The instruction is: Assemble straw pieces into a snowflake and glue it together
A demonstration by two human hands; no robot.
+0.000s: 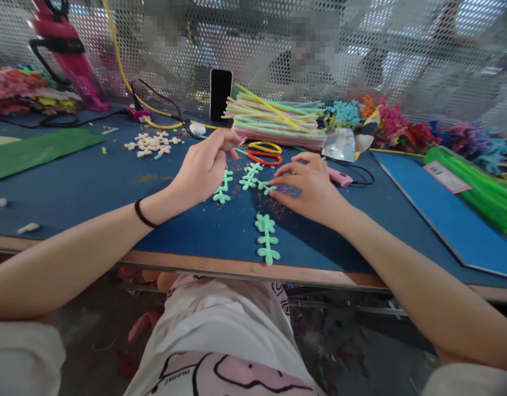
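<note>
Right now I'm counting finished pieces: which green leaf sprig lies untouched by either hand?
The sprig nearest the table edge. It lies alone, while the left hand and right hand touch the other two farther back.

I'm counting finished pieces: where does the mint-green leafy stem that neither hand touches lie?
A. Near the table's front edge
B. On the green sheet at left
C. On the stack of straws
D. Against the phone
A: the untouched leafy stem lies on the blue table close to its front edge, nearer the person than both hands.
</note>
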